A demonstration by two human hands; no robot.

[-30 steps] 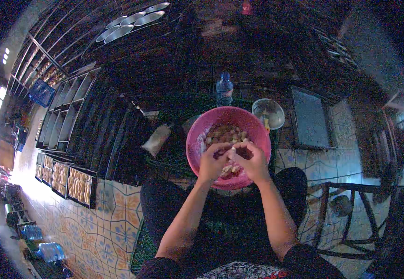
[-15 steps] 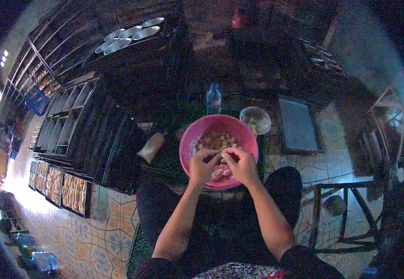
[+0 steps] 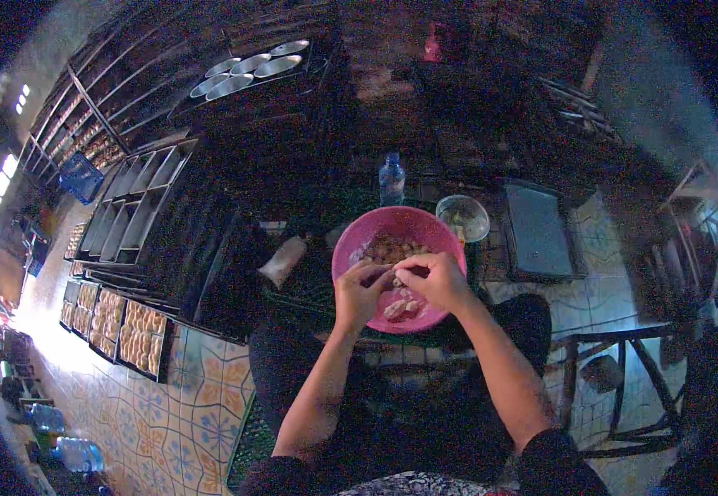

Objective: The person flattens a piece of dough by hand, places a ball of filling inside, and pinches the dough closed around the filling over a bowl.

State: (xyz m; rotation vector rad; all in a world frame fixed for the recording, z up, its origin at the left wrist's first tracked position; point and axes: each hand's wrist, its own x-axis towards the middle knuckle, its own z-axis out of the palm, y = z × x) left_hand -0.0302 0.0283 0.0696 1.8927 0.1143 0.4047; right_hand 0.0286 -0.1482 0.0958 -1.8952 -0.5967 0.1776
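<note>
A pink basin (image 3: 351,234) stands before my knees. Small round pale-brown balls (image 3: 392,248) that look like dough lie in its far half, and white dough-like lumps (image 3: 400,308) are at the near side. Over the basin my left hand (image 3: 359,296) is closed, its thumb and forefinger pinched toward the other hand. Opposite it, my right hand (image 3: 439,283) is closed too. A small pale piece of dough (image 3: 399,281) shows at the meeting fingertips; the fingers partly cover it.
Behind the basin are a plastic bottle (image 3: 392,180) and a metal bowl (image 3: 475,217). A filled clear bag (image 3: 283,263) lies left. A flat tray (image 3: 538,230) rests at right. Trays of bread rolls (image 3: 142,337) and a dark stool frame (image 3: 619,335) flank me.
The whole view has shifted a little right and down. My fingers have moved slightly over the basin, my right hand's fingers now more bent around the small piece.
</note>
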